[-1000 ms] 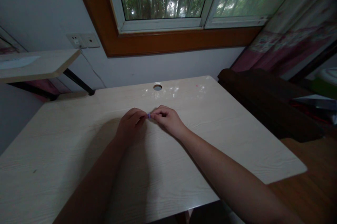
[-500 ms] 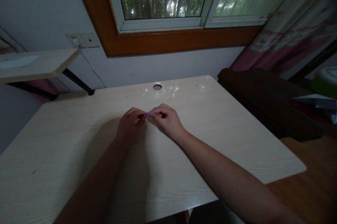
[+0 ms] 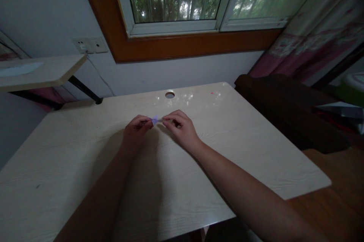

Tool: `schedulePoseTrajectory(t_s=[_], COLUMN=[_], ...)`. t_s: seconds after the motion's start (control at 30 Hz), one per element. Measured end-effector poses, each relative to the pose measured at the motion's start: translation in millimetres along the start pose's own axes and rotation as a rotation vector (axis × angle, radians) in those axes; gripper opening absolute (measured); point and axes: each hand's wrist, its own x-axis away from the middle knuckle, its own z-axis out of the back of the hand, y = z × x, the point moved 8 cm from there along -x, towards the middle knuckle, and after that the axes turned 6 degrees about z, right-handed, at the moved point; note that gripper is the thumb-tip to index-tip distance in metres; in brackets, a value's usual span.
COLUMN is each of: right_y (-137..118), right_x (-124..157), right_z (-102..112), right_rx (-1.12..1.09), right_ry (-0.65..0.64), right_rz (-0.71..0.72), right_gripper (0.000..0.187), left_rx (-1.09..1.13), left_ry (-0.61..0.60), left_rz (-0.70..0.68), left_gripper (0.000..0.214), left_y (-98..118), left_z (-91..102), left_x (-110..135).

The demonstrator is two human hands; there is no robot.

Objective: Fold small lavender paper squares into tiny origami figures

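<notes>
Between my hands, just above the desk [image 3: 227,158], is a small purple piece [image 3: 154,120] that looks thin and flares out. My left hand [image 3: 135,132] pinches it by its left side, thumb against the fingers. A thin greyish strip [image 3: 160,120] runs from the purple piece to the fingertips of my right hand [image 3: 182,126], which are closed in a pinch on it. Whether strip and purple piece are one object I cannot tell. Its exact kind is too small to make out.
A raised shelf [image 3: 57,73] on black legs stands at the left rear of the desk. A round cable hole [image 3: 170,95] and a tiny red spot [image 3: 212,93] lie near the back edge. Dark furniture [image 3: 278,109] flanks the right side, below a curtain [image 3: 298,44].
My left hand has shifted slightly left, away from my right hand, with the purple piece. More of the purple piece now shows, and the greyish strip has come into view.
</notes>
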Motion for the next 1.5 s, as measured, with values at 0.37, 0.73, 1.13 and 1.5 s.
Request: schedulePoseTrajectory(t_s=[0.37,0.73,1.13,1.5], right_y=[-2,0,12,35], right_x=[3,3,5,15], right_z=[-9,-14,-11,-35], right_rx=[-0.008,0.027,-0.024,-0.537], right_ry=[-0.061,-0.111,-0.044,-0.081], right_rz=[0.01,0.0,-0.105,-0.431], right_gripper=[0.022,0.013,0.009,0.023], left_rx=[0.11,0.063,0.091,0.085], left_ry=[-0.032,-0.002,-0.039,-0.004], left_rz=[0.019,-0.065,-0.106,-0.101], left_gripper=[0.015,0.015,0.01,0.013], left_y=[-8,-5,0,-3], left_z=[-6.3,-4.6,-9.3,-5.5], left_x=[0,0,1,1])
